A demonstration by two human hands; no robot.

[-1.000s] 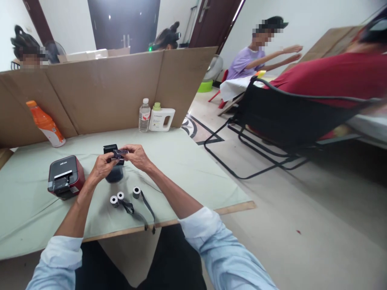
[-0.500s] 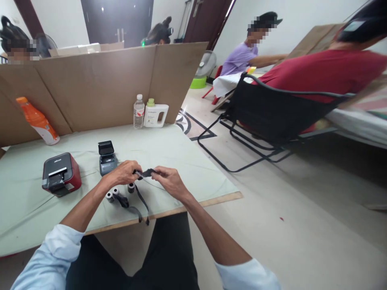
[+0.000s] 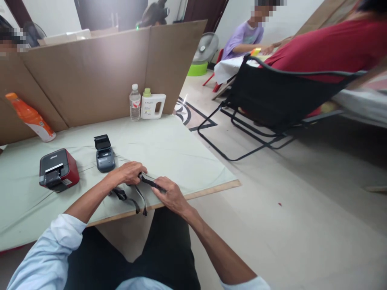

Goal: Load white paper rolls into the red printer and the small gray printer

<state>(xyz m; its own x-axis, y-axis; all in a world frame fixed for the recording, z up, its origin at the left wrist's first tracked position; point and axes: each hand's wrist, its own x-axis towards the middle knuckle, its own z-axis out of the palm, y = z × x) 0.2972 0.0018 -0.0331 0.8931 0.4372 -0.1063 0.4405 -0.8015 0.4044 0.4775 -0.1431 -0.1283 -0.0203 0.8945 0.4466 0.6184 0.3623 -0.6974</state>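
The left hand [image 3: 128, 174] lies knuckles up on the table [image 3: 169, 149], fingers curled down onto one end of a black strip [image 3: 149, 182]. The right hand [image 3: 169, 194], just beside it, presses the other end flat near the front edge. The strip is thin, dark and pulled straight between them. Two more strips [image 3: 137, 200] hang over the edge. Two printers stand behind: one red [image 3: 59, 174], one grey [image 3: 105, 154]. Three bottles [image 3: 135, 103] line the cardboard.
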